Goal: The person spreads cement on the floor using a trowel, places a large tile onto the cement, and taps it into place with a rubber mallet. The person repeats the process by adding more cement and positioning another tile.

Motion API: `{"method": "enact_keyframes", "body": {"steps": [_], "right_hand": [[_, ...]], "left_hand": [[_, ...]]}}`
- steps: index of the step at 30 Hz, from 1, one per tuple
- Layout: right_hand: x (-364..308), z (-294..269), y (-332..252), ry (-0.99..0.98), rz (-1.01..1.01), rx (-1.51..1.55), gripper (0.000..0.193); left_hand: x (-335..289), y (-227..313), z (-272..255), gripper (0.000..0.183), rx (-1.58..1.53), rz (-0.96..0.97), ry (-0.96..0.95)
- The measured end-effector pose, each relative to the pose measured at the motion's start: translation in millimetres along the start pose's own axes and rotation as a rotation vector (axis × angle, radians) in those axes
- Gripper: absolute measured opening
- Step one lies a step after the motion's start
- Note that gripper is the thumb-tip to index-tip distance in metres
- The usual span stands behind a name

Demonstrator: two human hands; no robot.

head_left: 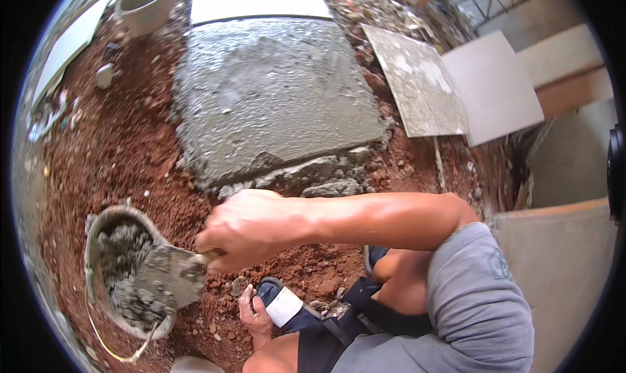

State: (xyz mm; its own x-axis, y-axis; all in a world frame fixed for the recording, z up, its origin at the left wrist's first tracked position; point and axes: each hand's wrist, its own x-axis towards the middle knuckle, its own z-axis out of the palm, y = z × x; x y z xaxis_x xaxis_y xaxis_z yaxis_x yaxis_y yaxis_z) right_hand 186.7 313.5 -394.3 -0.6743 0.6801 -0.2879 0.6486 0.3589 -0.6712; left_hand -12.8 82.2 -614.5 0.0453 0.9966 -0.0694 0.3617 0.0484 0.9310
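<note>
My right hand (244,233) is closed round the handle of a trowel (171,275), my forearm stretched across from the right. The trowel's mortar-coated blade lies over the rim of a bucket (91,268). Wet grey mortar (124,255) fills much of that bucket, and a wire handle hangs at its near side. My left hand (256,315) rests low by my knee and shoe, its fingers slightly bent and apart, seemingly with nothing in them. Ahead of me spreads a rectangular bed of wet mortar (280,99), with a broken, crumbly near edge.
A white tile (257,0) borders the mortar bed's far end. Two more tiles, one smeared (417,79) and one pale (492,86), lie at the right. Another bucket (145,11) and a leaning white panel (72,47) stand far left. Reddish soil (130,158) with rubble surrounds everything.
</note>
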Motion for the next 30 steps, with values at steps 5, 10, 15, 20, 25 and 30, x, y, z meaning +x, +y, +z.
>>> {"method": "enact_keyframes", "body": {"steps": [5, 10, 15, 20, 25, 30], "right_hand": [[-141.6, -1.6, 65.5, 0.19, 0.222, 0.085, 0.032], [-258.9, 5.2, 129.1, 0.376, 0.608, 0.171, 0.034], [-329.2, 6.9, 199.5, 0.65, 0.975, 0.016, 0.032], [-328.9, 16.9, 279.6, 0.64, 1.078, -0.534, 0.039], [-320.9, 17.9, 315.2, 0.58, 1.064, -0.195, 0.043], [-310.1, -1.1, 359.2, 0.342, 1.115, -0.118, 0.042]], "left_hand": [[16.5, 10.0, 11.3, 0.031, 0.058, -0.069, -0.134], [29.7, 16.5, 20.8, 0.033, 0.073, -0.147, -0.14], [26.4, 17.6, 20.1, 0.032, 0.096, -0.3, -0.086], [20.4, 26.3, 23.3, 0.033, 0.175, -0.308, 0.028], [22.5, 42.0, 32.2, 0.033, 0.272, -0.337, 0.062], [23.8, 51.0, 35.8, 0.032, 0.281, -0.369, 0.069]]}}
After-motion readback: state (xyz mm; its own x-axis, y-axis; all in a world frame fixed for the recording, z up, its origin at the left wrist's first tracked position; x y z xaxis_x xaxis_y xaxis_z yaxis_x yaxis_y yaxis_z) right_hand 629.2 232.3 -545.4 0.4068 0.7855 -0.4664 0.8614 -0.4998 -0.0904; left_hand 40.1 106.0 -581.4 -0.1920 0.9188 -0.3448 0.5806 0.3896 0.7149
